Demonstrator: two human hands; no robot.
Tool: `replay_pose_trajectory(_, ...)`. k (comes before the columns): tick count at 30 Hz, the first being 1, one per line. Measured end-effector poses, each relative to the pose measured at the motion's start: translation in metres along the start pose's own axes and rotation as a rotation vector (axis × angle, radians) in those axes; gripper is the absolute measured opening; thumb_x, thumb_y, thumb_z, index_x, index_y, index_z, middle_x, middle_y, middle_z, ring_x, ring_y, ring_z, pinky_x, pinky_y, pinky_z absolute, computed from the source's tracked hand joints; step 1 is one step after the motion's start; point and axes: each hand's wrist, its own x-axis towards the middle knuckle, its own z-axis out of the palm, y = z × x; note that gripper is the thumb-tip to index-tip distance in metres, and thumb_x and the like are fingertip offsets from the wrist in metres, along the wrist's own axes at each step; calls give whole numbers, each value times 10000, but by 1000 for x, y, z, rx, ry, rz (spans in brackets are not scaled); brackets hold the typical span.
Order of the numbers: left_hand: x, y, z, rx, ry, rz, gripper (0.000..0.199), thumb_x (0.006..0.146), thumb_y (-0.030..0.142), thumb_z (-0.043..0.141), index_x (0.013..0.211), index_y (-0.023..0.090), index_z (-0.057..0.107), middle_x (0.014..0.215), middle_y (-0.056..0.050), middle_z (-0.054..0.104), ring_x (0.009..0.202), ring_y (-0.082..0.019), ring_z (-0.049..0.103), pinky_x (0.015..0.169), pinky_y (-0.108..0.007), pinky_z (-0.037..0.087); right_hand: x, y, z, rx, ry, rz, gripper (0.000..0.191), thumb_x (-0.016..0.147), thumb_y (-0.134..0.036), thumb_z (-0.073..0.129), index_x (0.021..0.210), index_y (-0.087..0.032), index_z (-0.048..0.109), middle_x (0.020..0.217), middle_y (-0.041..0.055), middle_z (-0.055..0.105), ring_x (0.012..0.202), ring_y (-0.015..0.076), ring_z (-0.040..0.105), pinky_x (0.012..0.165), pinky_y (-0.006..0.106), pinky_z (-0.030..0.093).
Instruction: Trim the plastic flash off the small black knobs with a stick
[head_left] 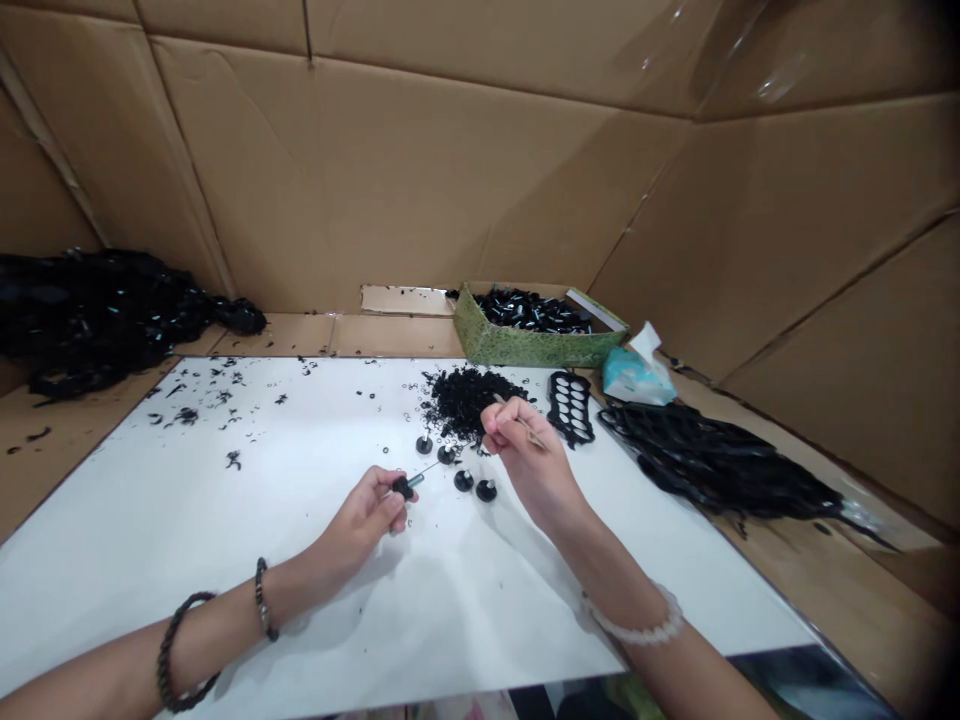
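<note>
Between the fingers of my left hand (pixel 380 503) is a black knob-like part with a metal stud (pixel 415 481) that points to the right. My right hand (pixel 517 430) is closed around a thin tool with a wooden-looking handle (pixel 534 437); its fine tip reaches left toward the stud. Whether the tip touches the stud I cannot tell. Several black round-based parts with upright studs (pixel 464 481) stand on the white table between my hands. Behind my right hand lies a heap of small black rings (pixel 469 395).
A green box (pixel 540 350) of black pieces stands at the back. A black sheet with holes (pixel 570 408), a tissue pack (pixel 639 376) and a black bundle (pixel 720 460) lie right. Black scraps (pixel 187 415) and a shiny black pile (pixel 112 310) lie left. Cardboard walls (pixel 450 170) surround the table.
</note>
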Motion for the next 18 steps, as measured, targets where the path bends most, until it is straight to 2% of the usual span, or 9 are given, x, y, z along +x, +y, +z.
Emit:
replay_pose_trajectory(5, 5, -1, -7, 13, 59, 38, 304, 798, 427, 566, 962, 187, 478, 921, -43, 551, 653, -97, 441, 705, -281, 360, 1, -2, -3, -15, 37, -65, 197, 775, -256, 515, 639, -203, 383, 711, -14, 445, 569, 93, 356, 530, 238, 321)
replay_pose_trajectory(10, 8, 1, -6, -73, 49, -34, 301, 779, 446, 583, 859, 175, 479, 847, -24, 578, 599, -87, 450, 653, -269, 356, -10, 14, 13, -238, -151, -128, 159, 838, -275, 492, 705, -206, 439, 752, 8, 550, 624, 113, 478, 590, 262, 401)
replay_pose_trajectory(12, 8, 2, -5, -66, 16, -43, 306, 788, 463, 563, 798, 173, 465, 792, -13, 584, 580, -86, 465, 642, -267, 358, -15, 21, 17, -394, -192, -242, 109, 854, -251, 482, 754, -209, 477, 820, 32, 592, 719, 140, 538, 648, 289, 433)
replay_pose_trajectory(14, 8, 3, -5, -48, -32, -57, 322, 789, 480, 551, 768, 175, 450, 732, -6, 585, 555, -90, 480, 621, -268, 360, -19, 27, 19, -589, -196, -423, 46, 848, -212, 492, 808, -214, 516, 896, 55, 622, 827, 171, 568, 724, 329, 448)
replay_pose_trajectory(16, 9, 5, -6, -40, -74, -78, 330, 795, 489, 537, 752, 177, 439, 695, -3, 582, 535, -94, 489, 602, -269, 363, -20, 33, 17, -794, -244, -609, 67, 836, -187, 500, 859, -219, 554, 962, 74, 640, 893, 197, 575, 760, 356, 451)
replay_pose_trajectory(18, 10, 4, -8, -52, -93, -85, 328, 802, 486, 527, 740, 179, 431, 684, -1, 579, 529, -93, 494, 590, -265, 367, -21, 37, 16, -943, -329, -738, 112, 836, -183, 491, 892, -218, 581, 987, 89, 650, 904, 210, 584, 745, 353, 460)
